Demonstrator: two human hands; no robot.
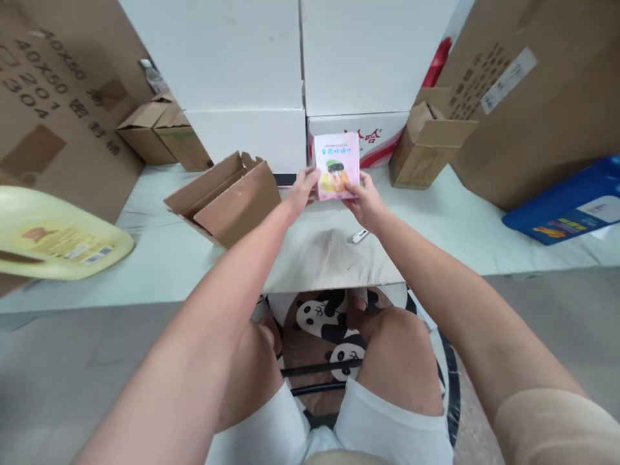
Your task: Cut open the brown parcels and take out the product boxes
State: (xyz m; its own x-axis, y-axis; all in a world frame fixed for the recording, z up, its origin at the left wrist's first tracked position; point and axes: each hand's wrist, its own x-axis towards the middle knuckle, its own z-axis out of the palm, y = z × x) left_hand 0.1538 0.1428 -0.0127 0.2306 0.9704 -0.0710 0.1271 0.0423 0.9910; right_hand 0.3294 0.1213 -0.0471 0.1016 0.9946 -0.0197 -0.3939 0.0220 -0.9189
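Both hands hold up a small pink box (338, 166) with blue lettering and a fruit picture on its front, just before the stacked white cartons. Closed on its left edge is my left hand (305, 186); my right hand (365, 199) grips the lower right corner, thumb on the front. An open brown cardboard box (242, 200) stands tilted to the left of my left hand, its flaps up. Below my right hand a small white cutter-like tool (360, 236) lies on the table, partly hidden by my forearm.
The table (159, 271) has a pale green cover. A yellow jug (62, 236) lies at the left, a blue bottle (566, 203) at the right. White cartons (242, 58) form the back; small brown boxes (421, 148) and large cartons (547, 97) flank them.
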